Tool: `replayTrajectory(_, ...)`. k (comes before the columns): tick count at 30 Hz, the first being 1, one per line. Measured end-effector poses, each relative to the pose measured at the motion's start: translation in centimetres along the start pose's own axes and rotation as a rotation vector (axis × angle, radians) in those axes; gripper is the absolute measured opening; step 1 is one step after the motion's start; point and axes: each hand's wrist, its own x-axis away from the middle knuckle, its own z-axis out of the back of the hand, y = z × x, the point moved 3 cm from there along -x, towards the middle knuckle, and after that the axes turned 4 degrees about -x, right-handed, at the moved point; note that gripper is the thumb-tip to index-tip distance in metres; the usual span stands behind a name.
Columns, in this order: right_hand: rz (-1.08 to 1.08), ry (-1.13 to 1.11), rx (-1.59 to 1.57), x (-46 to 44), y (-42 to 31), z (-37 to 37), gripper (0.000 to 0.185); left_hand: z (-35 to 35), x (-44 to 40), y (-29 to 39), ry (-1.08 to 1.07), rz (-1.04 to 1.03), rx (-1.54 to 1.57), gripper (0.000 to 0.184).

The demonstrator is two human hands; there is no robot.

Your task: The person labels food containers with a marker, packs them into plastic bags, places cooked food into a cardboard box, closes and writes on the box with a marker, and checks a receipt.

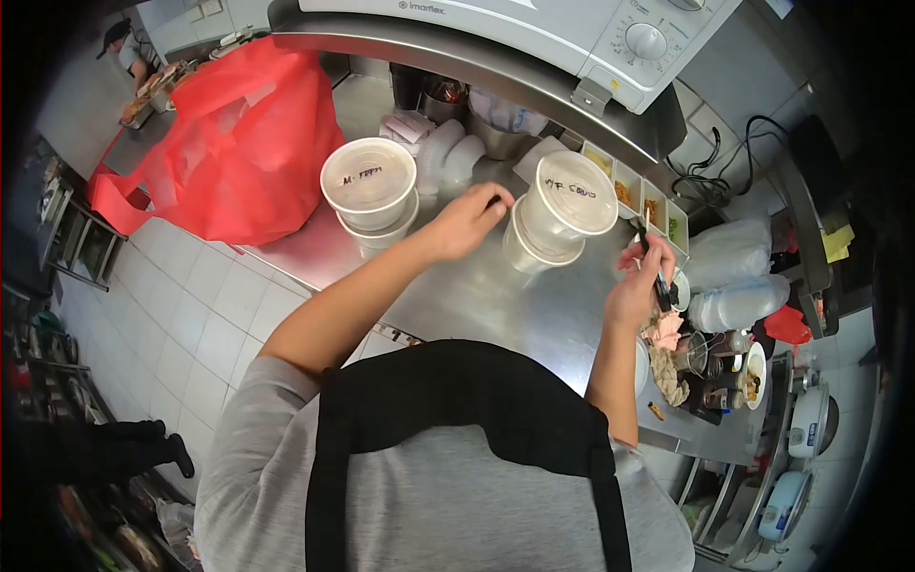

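Observation:
My left hand (pixel 469 225) is closed in a pinch over the steel counter, with a small black marker cap (pixel 494 201) at its fingertips. A black marker (pixel 661 286) is held in my right hand (pixel 637 284), right of the cups. Between my hands stands a stack of two white round takeout tubs; the upper tub (pixel 575 194) has handwriting on its clear lid, and the lower tub (pixel 537 250) sits beneath it. Left of my left hand is a second stack, its top tub (pixel 369 176) also carrying black writing.
A large red bag (pixel 233 157) stands on the left of the steel counter (pixel 486 310). At the back are a white microwave (pixel 534 33) on a shelf and topping trays (pixel 653 210). Jars, plates and plastic-wrapped lids (pixel 739 303) crowd the right. Another person (pixel 129 57) works far left.

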Motion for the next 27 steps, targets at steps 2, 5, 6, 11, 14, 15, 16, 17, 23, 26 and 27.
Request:
replayTrajectory(2, -0.083, -0.174, -0.190, 2.4, -1.6, -2.0, 0.025, 0.7, 3.1, 2.1, -0.122, -0.143, -0.020, 0.035)
replayTrajectory(5, 0.275, -0.667, 0.024, 5.4, -3.9, -6.4, 0.025, 0.9, 6.7, 3.8, -0.234, -0.068, 0.228, 0.052)
replayTrajectory(6, 0.493, -0.879, 0.120, 6.5, -4.5, -8.5, 0.029, 1.2, 8.0, 4.2, -0.270, -0.050, 0.325, 0.057)
replayTrajectory(11, 0.390, -1.134, -0.163, 10.0, -5.7, -14.5, 0.039, 5.2, 11.3, 6.9, -0.406, 0.118, 0.691, 0.087)
replayTrajectory(14, 0.400, -1.102, -0.267, 10.3, -6.5, -17.2, 0.038, 7.8, 12.7, 8.0, -0.456, 0.129, 0.813, 0.090)
replayTrajectory(15, 0.393, -1.100, -0.303, 10.4, -6.3, -17.9, 0.039, 8.6, 13.2, 8.6, -0.455, 0.112, 0.759, 0.089)
replayTrajectory(16, 0.386, -1.095, -0.337, 10.6, -6.2, -18.4, 0.039, 9.5, 13.6, 9.3, -0.456, 0.097, 0.704, 0.089)
replayTrajectory(17, 0.338, -1.067, -0.336, 10.8, -6.5, -19.2, 0.041, 11.7, 14.4, 11.1, -0.414, 0.094, 0.435, 0.081)
replayTrajectory(23, 0.122, -0.934, -0.408, 10.5, -6.0, -22.1, 0.045, 24.7, 17.3, 6.4, 0.672, 0.040, -1.038, 0.048)
replayTrajectory(26, 0.101, -0.911, -0.298, 10.7, -5.0, -22.2, 0.043, 24.9, 17.5, 3.0, -0.038, 0.105, -0.430, 0.038)
replayTrajectory(27, 0.103, -0.905, -0.280, 10.7, -4.7, -22.2, 0.043, 26.3, 16.8, 3.7, 0.048, 0.015, -0.497, 0.036)
